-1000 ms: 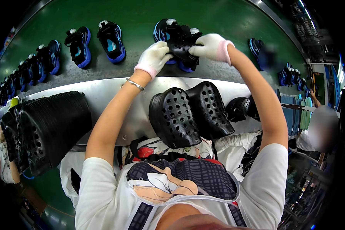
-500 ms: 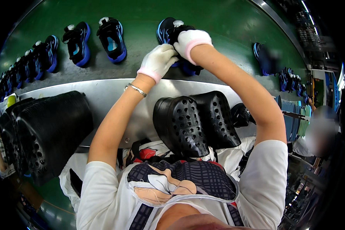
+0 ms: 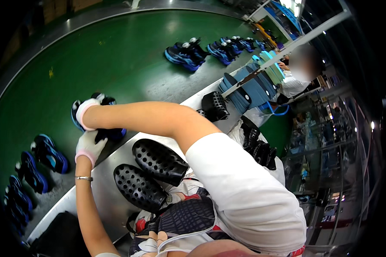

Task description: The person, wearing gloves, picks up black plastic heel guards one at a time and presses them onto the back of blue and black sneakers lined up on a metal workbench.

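Observation:
A pair of black and blue sneakers [image 3: 107,100] sits on the green conveyor belt, under my two white-gloved hands. My right hand [image 3: 88,112] lies over the sneaker nearer the left, its fingers closed round the upper and partly hidden. Just below it, my left hand [image 3: 90,144] grips the near end of the sneakers, with dark material between thumb and fingers. A metal bracelet [image 3: 84,178] circles my left wrist. Close to my body, two black perforated plastic shoe inserts [image 3: 140,187] rest on the metal ledge [image 3: 102,179].
More sneakers [image 3: 49,153] line the belt at left, others [image 3: 186,55] farther right. Blue insole-shaped sheets [image 3: 248,88] stand by a metal post [image 3: 283,52]. Another black perforated insert [image 3: 215,106] lies on the ledge. At right, a person [image 3: 296,85] sits. A dark stack [image 3: 58,237] is at lower left.
My view has swung to the right, so hands and sneakers now appear farther left and lower. Both hands stay on the sneakers, and more of the right-hand side shows.

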`<state>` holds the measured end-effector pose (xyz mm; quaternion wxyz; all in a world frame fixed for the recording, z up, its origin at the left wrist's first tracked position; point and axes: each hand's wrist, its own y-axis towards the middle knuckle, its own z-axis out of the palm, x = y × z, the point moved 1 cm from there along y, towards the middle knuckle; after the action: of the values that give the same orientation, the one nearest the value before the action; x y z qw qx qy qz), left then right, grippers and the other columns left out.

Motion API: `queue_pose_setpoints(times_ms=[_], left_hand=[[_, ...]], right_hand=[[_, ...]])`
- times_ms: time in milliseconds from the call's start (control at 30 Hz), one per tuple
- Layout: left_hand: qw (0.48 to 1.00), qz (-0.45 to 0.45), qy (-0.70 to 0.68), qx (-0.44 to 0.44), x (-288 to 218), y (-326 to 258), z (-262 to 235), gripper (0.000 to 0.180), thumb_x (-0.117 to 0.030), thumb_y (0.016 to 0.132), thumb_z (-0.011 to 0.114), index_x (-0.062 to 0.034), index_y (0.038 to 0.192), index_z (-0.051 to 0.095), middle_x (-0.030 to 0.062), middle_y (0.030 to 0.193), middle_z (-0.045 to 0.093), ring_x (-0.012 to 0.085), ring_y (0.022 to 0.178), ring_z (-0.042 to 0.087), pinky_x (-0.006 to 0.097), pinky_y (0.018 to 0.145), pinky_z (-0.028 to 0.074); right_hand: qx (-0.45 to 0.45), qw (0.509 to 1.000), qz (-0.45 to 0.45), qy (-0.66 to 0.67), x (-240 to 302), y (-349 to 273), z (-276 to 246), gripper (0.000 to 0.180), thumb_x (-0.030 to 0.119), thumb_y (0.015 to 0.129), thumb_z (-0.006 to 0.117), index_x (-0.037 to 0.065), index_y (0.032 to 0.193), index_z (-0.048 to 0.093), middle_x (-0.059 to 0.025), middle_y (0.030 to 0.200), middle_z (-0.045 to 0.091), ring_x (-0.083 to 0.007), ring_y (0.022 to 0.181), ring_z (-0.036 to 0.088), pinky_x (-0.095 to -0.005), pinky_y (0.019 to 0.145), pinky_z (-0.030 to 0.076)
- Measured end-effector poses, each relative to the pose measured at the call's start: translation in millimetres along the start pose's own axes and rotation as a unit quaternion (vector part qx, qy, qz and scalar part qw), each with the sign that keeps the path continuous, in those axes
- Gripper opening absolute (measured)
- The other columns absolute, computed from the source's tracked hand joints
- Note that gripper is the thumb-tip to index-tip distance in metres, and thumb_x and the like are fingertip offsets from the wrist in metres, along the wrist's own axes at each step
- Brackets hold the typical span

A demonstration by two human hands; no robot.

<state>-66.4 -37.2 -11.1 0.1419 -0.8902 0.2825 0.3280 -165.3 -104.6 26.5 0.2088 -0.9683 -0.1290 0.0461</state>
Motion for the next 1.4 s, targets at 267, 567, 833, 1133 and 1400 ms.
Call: queue_pose_setpoints(times_ms=[267, 567, 833, 1133, 1400], left_hand=[[0.999, -0.002, 0.032, -0.014, 8.4, -4.7, -1.0, 0.031, -0.022, 0.077, 0.067, -0.0057, 0.104, 0.066, 0.0216, 0.106, 0.062, 0.0404, 0.097, 0.057, 0.041, 0.083, 0.047], [0.990, -0.122, -0.017, 0.074, 16.7, 3.4, -7.2, 0.023, -0.021, 0.077, 0.068, 0.0001, 0.087, 0.067, 0.0230, 0.086, 0.064, 0.0398, 0.082, 0.060, 0.042, 0.073, 0.049], [0.997, -0.025, 0.076, 0.013, 10.5, 9.7, 12.4, 0.026, -0.025, 0.078, 0.067, -0.0011, 0.089, 0.066, 0.0200, 0.099, 0.063, 0.0393, 0.091, 0.058, 0.043, 0.079, 0.047], [0.994, -0.060, 0.056, -0.079, 29.1, -7.7, -0.7, 0.028, -0.027, 0.082, 0.065, -0.0009, 0.093, 0.064, 0.0212, 0.095, 0.062, 0.0403, 0.091, 0.057, 0.041, 0.078, 0.046], [0.982, -0.018, 0.169, -0.085, 22.8, -17.9, -19.8, 0.040, -0.029, 0.081, 0.064, -0.0054, 0.114, 0.062, 0.0159, 0.113, 0.059, 0.0342, 0.099, 0.059, 0.038, 0.085, 0.048]], right_hand=[[0.022, 0.987, -0.110, -0.113, 14.4, -9.1, -9.8, 0.031, 0.023, 0.076, 0.068, 0.017, 0.107, 0.071, -0.0031, 0.112, 0.067, -0.0237, 0.107, 0.061, -0.0379, 0.079, 0.052], [-0.031, 0.975, -0.163, -0.147, 10.4, -9.7, -13.1, 0.028, 0.020, 0.078, 0.063, 0.016, 0.105, 0.071, -0.0023, 0.107, 0.069, -0.0209, 0.100, 0.064, -0.0363, 0.074, 0.052], [-0.009, 0.995, -0.082, -0.051, -11.6, -23.2, -17.2, 0.034, 0.024, 0.078, 0.064, 0.011, 0.110, 0.068, -0.0087, 0.103, 0.069, -0.0276, 0.094, 0.067, -0.0399, 0.075, 0.053], [-0.210, 0.966, 0.057, 0.141, -122.2, -237.5, -50.4, 0.034, 0.036, 0.091, 0.046, 0.009, 0.102, 0.064, -0.0136, 0.097, 0.066, -0.0322, 0.094, 0.063, -0.0424, 0.082, 0.049], [-0.287, 0.889, 0.327, 0.145, -221.0, -398.5, 57.6, 0.027, 0.028, 0.089, 0.055, 0.007, 0.099, 0.067, -0.0133, 0.091, 0.067, -0.0291, 0.084, 0.064, -0.0333, 0.076, 0.049]])
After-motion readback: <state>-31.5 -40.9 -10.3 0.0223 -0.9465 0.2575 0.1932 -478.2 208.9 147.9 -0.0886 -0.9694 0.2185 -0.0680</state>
